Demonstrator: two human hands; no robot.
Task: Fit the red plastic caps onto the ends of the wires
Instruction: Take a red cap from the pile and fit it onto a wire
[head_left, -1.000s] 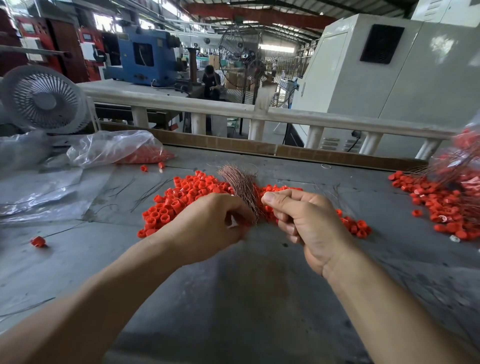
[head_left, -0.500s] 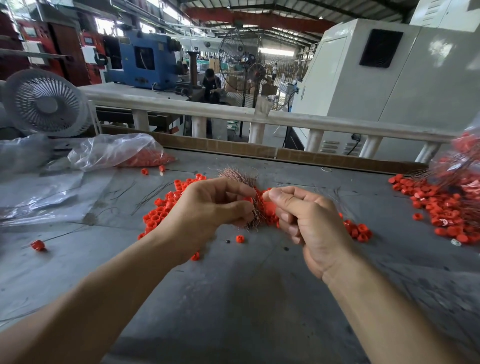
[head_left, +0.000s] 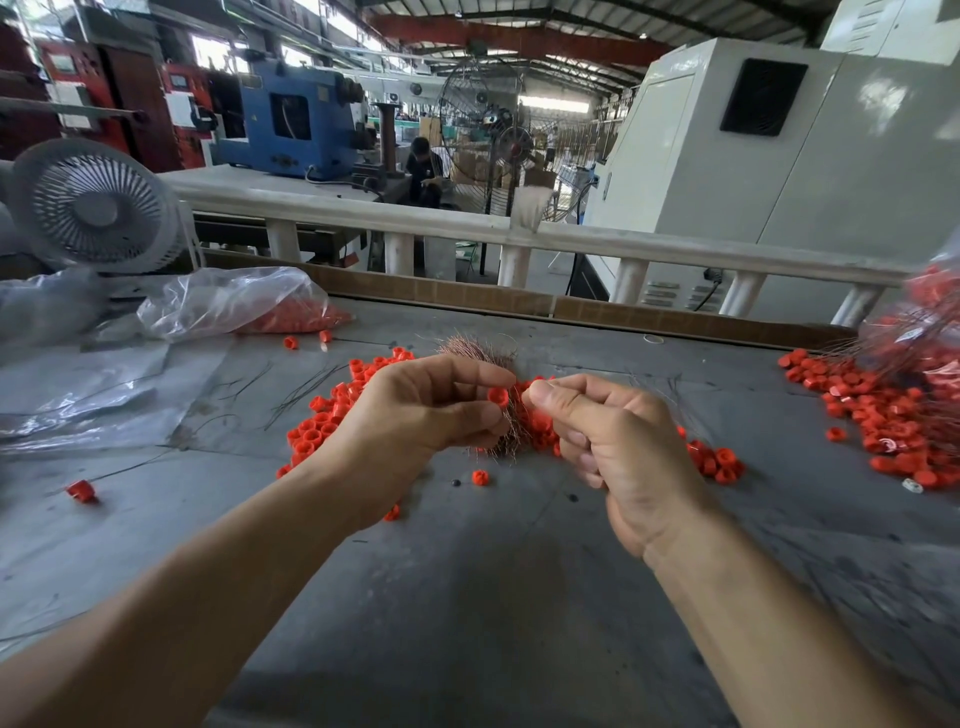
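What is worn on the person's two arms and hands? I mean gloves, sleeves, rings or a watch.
Nothing that shows. The left hand and right hand are bare, without gloves, and no ring is visible. Both forearms are uncovered to the picture's edge: no sleeves, watch or wristband.

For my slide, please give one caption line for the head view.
Left hand pinches a red cap beside a wire bundle; right hand closes alongside.

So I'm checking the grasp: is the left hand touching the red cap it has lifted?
Touching. The head view shows the left hand pinching the red cap between thumb and forefinger, no gap visible.
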